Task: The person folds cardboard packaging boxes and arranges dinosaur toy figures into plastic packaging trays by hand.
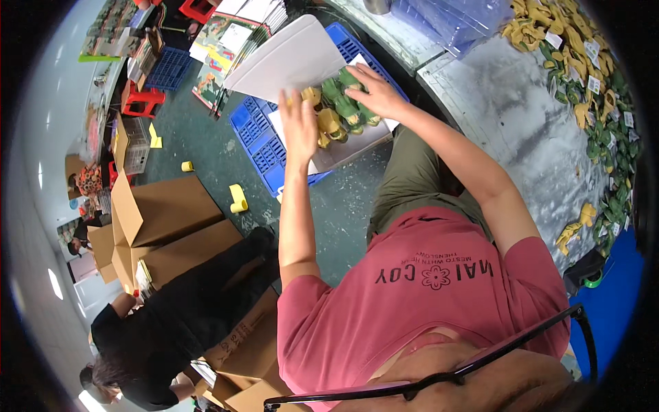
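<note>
A white open box [357,145] sits on blue plastic crates [250,134] in front of me, its white lid [288,58] standing up on the far side. Green molded pieces [340,99] and yellow ones [331,125], perhaps small toys, are packed together inside it. At the box's left side is my left hand [298,127], fingers apart and slightly blurred, close to the yellow pieces. My right hand [376,93] lies over the right side of the box, with thumb and fingers spread against the green pieces. Nothing shows as gripped in either hand.
On my right, a worktable [480,130] carries heaps of yellow pieces [549,24] and green pieces [611,158] with white tags. Stacked printed sheets [237,41] lie beyond the crates. Cardboard cartons [178,213] and a person in black [171,329] are at the left. Yellow tape rolls [238,199] lie on the floor.
</note>
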Available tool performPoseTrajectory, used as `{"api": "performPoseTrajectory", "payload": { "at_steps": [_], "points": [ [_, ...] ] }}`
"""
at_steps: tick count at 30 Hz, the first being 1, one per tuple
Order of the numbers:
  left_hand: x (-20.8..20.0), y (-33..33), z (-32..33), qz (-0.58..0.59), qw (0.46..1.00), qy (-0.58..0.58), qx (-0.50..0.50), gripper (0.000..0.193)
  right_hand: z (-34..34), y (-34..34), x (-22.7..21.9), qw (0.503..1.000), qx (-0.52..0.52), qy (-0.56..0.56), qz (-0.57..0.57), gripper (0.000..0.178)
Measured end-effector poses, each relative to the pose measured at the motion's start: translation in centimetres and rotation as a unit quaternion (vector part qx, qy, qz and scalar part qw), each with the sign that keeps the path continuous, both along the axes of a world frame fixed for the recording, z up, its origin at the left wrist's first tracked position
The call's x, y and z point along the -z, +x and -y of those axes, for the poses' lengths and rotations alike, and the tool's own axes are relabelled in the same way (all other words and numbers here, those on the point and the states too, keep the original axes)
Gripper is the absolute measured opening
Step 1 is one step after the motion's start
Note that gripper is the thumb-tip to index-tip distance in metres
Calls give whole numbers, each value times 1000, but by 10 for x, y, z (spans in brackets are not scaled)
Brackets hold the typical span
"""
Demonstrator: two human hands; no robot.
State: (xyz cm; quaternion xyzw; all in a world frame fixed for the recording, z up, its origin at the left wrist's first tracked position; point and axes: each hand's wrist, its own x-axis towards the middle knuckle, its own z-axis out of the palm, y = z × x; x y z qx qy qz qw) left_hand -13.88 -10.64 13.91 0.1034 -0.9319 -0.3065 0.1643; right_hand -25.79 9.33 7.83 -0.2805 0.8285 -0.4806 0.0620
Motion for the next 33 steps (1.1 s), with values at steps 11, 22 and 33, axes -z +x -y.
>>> {"api": "performPoseTrajectory", "payload": {
  "at_steps": [11, 22, 33],
  "points": [
    [97, 31, -18, 104, 984, -132, 63, 80, 28, 44, 28, 930, -102, 309, -173, 67],
    [97, 22, -11, 152, 971, -182, -26, 80, 31, 57, 22, 891, -97, 371, -242, 70],
    [57, 54, 26, 51, 978, -140, -148, 83, -10, 14, 5, 962, 82, 170, -199, 70]
  ]
}}
